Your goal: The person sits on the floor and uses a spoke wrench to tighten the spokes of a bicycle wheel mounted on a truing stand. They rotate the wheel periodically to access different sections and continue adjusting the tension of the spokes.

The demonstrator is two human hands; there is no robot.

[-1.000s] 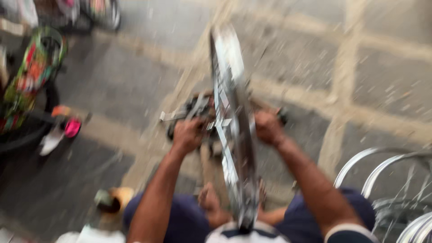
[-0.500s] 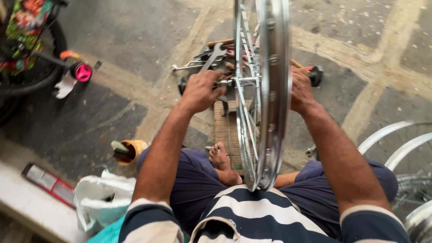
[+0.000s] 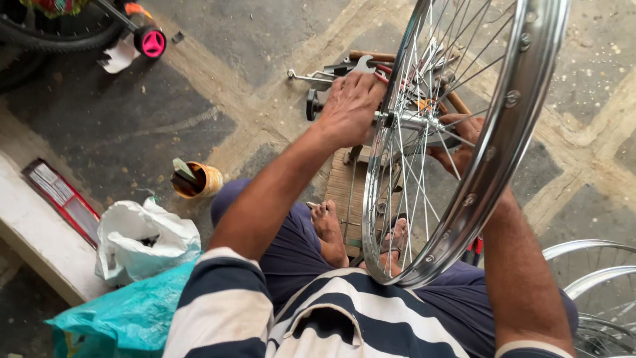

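A shiny bicycle wheel (image 3: 464, 139) stands upright over the seated person's lap. The left hand (image 3: 351, 109) grips the hub axle on the near side, and the right hand (image 3: 457, 149) holds it from behind the spokes. Tools (image 3: 344, 69) lie on the floor beyond.

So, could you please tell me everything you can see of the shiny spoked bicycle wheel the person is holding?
The shiny silver metal bicycle wheel rim has no tyre; thin wire spokes run to a central hub and axle. It stands roughly upright, edge-on to the camera, above the person's lap, its lower edge near their striped shirt. The left hand grips the axle end on one side; the right hand is at the hub on the other side, seen through the spokes.
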